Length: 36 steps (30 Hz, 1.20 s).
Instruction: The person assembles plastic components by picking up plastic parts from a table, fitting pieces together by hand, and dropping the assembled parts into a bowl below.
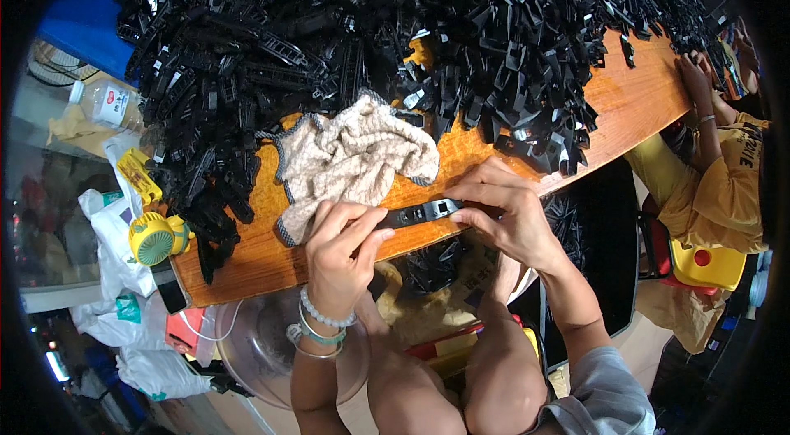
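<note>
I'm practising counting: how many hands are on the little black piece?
2: the left hand holds the black piece by its left end, the right hand by its right end.

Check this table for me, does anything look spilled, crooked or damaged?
Slightly: the heap of black parts straggles untidily to the table's left edge, where some may overhang. The black strip between left hand and right hand shows no obvious damage.

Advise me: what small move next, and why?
I'd probably ease the black part slightly inward over the table: the left hand and right hand pinch its opposite ends, and it appears close to the table's edge, where a slip could drop it.
</note>
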{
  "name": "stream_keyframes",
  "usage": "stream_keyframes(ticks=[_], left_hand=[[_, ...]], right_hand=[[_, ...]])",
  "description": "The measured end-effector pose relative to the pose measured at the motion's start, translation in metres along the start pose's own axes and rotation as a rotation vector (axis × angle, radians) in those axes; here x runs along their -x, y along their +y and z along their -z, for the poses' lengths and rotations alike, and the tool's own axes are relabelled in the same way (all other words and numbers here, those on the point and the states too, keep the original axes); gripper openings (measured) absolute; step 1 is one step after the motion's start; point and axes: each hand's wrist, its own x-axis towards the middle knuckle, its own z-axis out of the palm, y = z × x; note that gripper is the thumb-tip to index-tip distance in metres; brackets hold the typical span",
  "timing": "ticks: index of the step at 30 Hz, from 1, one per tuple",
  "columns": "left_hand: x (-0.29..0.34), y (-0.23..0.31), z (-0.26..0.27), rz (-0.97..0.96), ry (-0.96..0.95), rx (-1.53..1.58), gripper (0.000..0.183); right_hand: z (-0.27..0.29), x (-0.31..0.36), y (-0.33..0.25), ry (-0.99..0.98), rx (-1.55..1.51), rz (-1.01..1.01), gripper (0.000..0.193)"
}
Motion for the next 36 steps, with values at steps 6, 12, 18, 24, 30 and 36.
stream_keyframes(ticks=[6, 12, 18, 24, 30, 36], left_hand=[[-0.004, -0.005, -0.002, -0.04, -0.034, 0.055, 0.025], [-0.016, -0.002, 0.031, 0.114, -0.15, 0.166, 0.025], [-0.121, 0.0, -0.008, -0.14, 0.082, -0.104, 0.039], [-0.152, -0.016, -0.021, -0.354, 0.073, -0.208, 0.033], [-0.089, 0.011, -0.001, -0.407, 0.151, -0.137, 0.034], [0.016, 0.015, 0.011, -0.399, -0.358, -0.367, 0.04]], right_hand=[[-0.012, 0.0, -0.006, -0.028, 0.011, 0.07, 0.026], [0.003, -0.001, -0.002, -0.029, 0.134, 0.188, 0.023], [0.0, -0.051, 0.026, 0.198, 0.753, 0.319, 0.022], [0.0, -0.055, 0.024, 0.214, 0.691, 0.397, 0.017], [0.01, -0.021, 0.023, 0.196, 0.58, 0.431, 0.033], [-0.006, -0.004, 0.006, 0.093, 0.522, 0.325, 0.034]])
